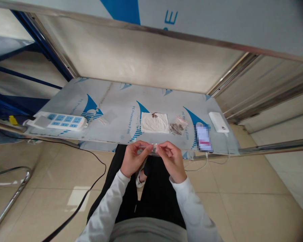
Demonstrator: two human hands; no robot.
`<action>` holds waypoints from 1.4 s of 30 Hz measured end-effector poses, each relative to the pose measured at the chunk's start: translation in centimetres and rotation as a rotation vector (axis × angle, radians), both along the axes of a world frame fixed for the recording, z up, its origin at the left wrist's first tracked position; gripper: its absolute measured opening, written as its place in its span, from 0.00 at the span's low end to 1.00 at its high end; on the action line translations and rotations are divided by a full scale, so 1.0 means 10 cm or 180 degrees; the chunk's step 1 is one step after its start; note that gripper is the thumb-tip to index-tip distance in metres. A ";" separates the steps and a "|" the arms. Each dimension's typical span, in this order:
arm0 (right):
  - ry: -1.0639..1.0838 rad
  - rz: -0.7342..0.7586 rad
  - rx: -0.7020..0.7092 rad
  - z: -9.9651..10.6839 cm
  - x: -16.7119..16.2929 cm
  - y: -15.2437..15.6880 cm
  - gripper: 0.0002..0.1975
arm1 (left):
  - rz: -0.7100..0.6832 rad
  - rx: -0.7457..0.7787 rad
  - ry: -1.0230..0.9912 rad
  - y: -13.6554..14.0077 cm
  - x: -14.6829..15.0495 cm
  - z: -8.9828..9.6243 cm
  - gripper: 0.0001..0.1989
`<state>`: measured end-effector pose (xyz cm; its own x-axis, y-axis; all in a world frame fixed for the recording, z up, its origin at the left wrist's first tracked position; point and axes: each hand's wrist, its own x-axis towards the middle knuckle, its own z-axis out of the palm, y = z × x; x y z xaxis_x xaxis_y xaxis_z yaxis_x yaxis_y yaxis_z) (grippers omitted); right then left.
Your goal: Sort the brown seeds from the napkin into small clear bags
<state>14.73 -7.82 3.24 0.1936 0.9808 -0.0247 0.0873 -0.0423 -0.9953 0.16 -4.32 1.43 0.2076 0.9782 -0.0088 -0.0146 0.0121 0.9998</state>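
Nearly meeting, left hand (135, 157), right hand (172, 160), forearms (110, 201) angled inward, each grip pinching 1 shared clear plastic bag (155, 151).

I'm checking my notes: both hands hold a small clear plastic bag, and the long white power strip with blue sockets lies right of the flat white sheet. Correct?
Not quite: the head view shows the white power strip lying left of the flat white sheet. The left hand and right hand do hold the bag.

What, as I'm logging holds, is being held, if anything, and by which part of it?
What looks like a small clear bag, pinched at opposite sides by the left grip and the right grip, between thumb and fingers.
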 end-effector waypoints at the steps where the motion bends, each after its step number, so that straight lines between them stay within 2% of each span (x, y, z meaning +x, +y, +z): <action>1: 0.0028 0.0029 -0.0029 0.00 0.00 -0.01 0.12 | -0.0012 0.0029 0.0059 0.00 0.00 0.01 0.11; 5: 0.0171 0.0280 -0.0171 -0.01 0.05 -0.01 0.12 | -0.0139 0.0266 0.0248 0.08 0.01 0.02 0.12; 7: 0.0226 0.0258 -0.0228 -0.01 0.15 0.02 0.12 | -0.0126 0.0367 0.0426 0.20 0.04 -0.05 0.17; 9: 0.0287 0.0005 -0.0240 -0.01 0.32 0.11 0.13 | 0.0012 0.0574 0.0820 0.37 0.09 -0.18 0.23; 10: 0.0323 -0.0216 -0.0207 -0.01 0.44 0.18 0.14 | 0.0052 0.0767 0.1118 0.46 0.12 -0.27 0.21; 12: 0.0376 -0.0670 -0.0150 -0.06 0.72 0.36 0.17 | -0.0143 0.1271 0.1792 0.63 0.18 -0.46 0.19; 14: 0.0430 -0.0992 -0.0138 -0.16 1.01 0.58 0.22 | -0.0280 0.1486 0.2452 0.74 0.20 -0.64 0.19; 17: 0.0380 -0.1300 -0.0201 -0.40 1.41 0.91 0.27 | -0.0412 0.1649 0.3010 0.75 0.13 -0.81 0.19; 21: -0.0697 -0.1617 -0.0571 -0.70 1.73 1.15 0.24 | -0.0397 0.1738 0.3212 0.64 -0.08 -0.85 0.19; 25: -0.1829 -0.1816 -0.0620 -0.82 1.84 1.18 0.18 | -0.0365 0.1730 0.3269 0.57 -0.25 -0.83 0.20; 28: -0.2923 -0.1995 -0.0175 -0.80 1.80 1.15 0.19 | -0.0112 0.1711 0.3207 0.58 -0.38 -0.83 0.21; 31: -0.3331 -0.1774 0.0428 -0.68 1.62 1.16 0.17 | 0.0535 0.1522 0.3127 0.70 -0.61 -0.84 0.20; 36: -0.2913 -0.1064 0.0886 -0.44 0.94 1.22 0.13 | 0.1851 0.0736 0.3416 1.14 -1.06 -0.87 0.25; 38: -0.2561 -0.0879 0.0928 -0.40 0.60 1.13 0.12 | 0.1930 0.0662 0.3628 1.31 -1.18 -0.90 0.26; 42: -0.1952 -0.0576 0.0817 -0.44 0.03 0.74 0.11 | 0.1659 0.0748 0.3731 1.48 -1.28 -0.92 0.18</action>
<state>15.04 -0.45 -1.20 0.2598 0.8918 0.3705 0.6517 0.1212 -0.7488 -12.61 10.51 -7.81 -0.2089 0.9437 0.2564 0.9125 0.0938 0.3983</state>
